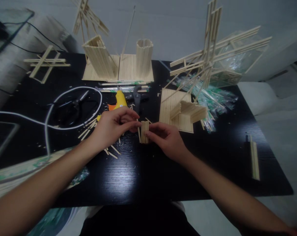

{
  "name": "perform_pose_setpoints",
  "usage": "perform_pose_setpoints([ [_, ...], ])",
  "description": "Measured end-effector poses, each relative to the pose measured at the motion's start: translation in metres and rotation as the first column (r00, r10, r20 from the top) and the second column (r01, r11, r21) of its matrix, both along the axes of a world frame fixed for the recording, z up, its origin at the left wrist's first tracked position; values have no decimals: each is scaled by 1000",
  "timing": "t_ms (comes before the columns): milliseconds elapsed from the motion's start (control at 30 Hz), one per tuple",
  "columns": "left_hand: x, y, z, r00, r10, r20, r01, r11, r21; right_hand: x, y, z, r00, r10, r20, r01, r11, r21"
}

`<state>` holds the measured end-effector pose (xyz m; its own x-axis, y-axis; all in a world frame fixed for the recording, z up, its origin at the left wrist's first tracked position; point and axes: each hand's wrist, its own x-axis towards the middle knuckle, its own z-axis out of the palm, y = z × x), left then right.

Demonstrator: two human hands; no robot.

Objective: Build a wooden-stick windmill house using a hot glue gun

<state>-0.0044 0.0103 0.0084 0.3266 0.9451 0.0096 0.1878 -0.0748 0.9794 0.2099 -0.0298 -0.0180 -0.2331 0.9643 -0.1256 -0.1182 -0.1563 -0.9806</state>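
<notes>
A small panel of glued wooden sticks (144, 131) stands on edge on the black table (143, 177) between both hands. My right hand (166, 139) grips its right side with thumb and fingers. My left hand (114, 126) pinches at its upper left edge, where a single thin stick leans against the panel. Loose short sticks (111, 151) lie scattered under and beside my left hand.
A yellow glue gun (119, 100) with a white cord (64, 108), black scissors (73, 106) and pliers (137, 98) lie behind the hands. Stick-built models (182, 111) stand at the back and right, among plastic wrappers (217, 98). A stick bundle (254, 159) lies far right.
</notes>
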Motion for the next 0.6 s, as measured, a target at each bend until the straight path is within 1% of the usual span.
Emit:
perform_pose_setpoints([
  [167, 2, 0, 1, 1000, 12, -13, -12, 1000, -2, 0, 0, 1, 1000, 22, 5, -21, 1000, -8],
  [433, 4, -1, 1, 1000, 25, -6, -25, 999, -34, -1, 1, 2, 999, 37, 11, -37, 999, 16],
  [600, 5, -1, -1, 1000, 26, -2, -26, 998, -61, -1, -1, 2, 999, 43, 17, -43, 999, 14],
])
